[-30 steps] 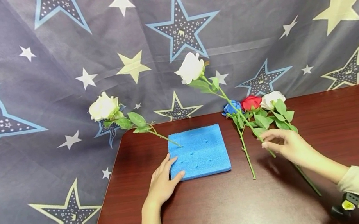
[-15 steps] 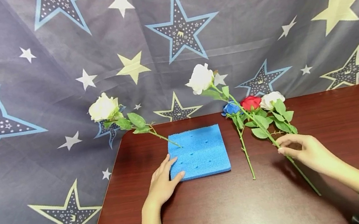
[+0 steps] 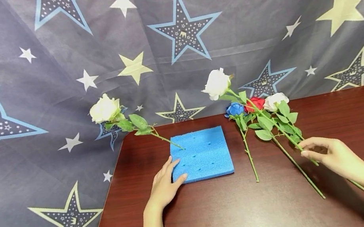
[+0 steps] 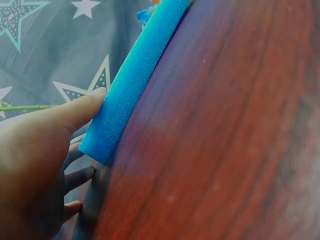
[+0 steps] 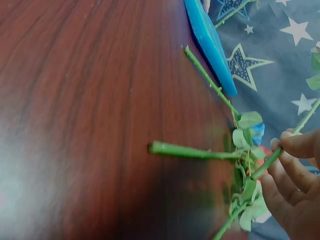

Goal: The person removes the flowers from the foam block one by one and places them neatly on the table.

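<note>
My left hand (image 3: pixel 163 188) rests at the left edge of a blue foam block (image 3: pixel 205 155), fingers spread, thumb on its near left corner. In the left wrist view the thumb touches the foam block's (image 4: pixel 132 85) side. Small holes dot the foam's top, and one cream-white rose (image 3: pixel 105 108) stands in it, leaning left. Thumb and fingers of my right hand (image 3: pixel 335 156) pinch the lower stem of a white rose (image 3: pixel 217 84), raised and tilted with its bloom up to the left. In the right wrist view that stem (image 5: pixel 270 162) passes between the fingertips.
To the right of the foam, a blue rose (image 3: pixel 234 109), a red rose (image 3: pixel 252 105) and another white rose (image 3: pixel 275 102) lie on the dark red table (image 3: pixel 220 211), stems toward me. A grey star-patterned cloth (image 3: pixel 248 58) hangs behind.
My right hand has moved right and toward me with the white rose, whose bloom has shifted right and lower. My left hand keeps its place on the foam.
</note>
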Tool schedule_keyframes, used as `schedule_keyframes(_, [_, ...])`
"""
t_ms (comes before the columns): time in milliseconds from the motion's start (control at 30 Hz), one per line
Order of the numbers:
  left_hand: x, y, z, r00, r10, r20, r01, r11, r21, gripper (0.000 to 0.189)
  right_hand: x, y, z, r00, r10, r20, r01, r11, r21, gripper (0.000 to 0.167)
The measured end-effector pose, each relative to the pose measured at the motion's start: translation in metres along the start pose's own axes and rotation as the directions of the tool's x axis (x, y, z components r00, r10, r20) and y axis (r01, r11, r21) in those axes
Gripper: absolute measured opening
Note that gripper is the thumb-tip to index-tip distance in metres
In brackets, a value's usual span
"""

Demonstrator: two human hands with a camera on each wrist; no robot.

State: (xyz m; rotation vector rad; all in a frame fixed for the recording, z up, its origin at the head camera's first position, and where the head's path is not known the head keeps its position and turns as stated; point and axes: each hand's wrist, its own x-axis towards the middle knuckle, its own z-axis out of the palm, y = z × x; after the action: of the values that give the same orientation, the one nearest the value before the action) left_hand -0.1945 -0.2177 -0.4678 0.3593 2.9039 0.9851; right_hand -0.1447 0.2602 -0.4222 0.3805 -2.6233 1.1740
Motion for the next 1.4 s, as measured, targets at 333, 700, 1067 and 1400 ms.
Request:
schedule_keyframes(333, [-0.001,0.001,-0.001,1.000,-0.003,-0.004,0.003,1.000,0.007,0.066,-0.014,0.017,-0.016,0.999,0.039,-0.033,-0.040,0.998,-0.052,0.015])
schedule_keyframes(700, [-0.001,0.002,-0.001,1.000,0.006,-0.010,-0.006,1.000,-0.005,0.065,-0.028,0.034,-0.027,0.996,0.067,-0.066,-0.072,0.993,-0.088,0.012])
schedule_keyframes(1067, [-0.002,0.001,-0.001,1.000,0.001,-0.004,-0.001,1.000,-0.002,0.065,-0.041,0.048,-0.036,0.986,0.151,-0.064,-0.156,0.984,-0.088,0.012])
schedule_keyframes(1400, [-0.002,0.001,-0.002,1.000,-0.003,-0.009,0.003,1.000,-0.003,0.066,-0.050,0.058,-0.044,0.968,0.244,-0.056,-0.249,0.964,-0.097,0.018])
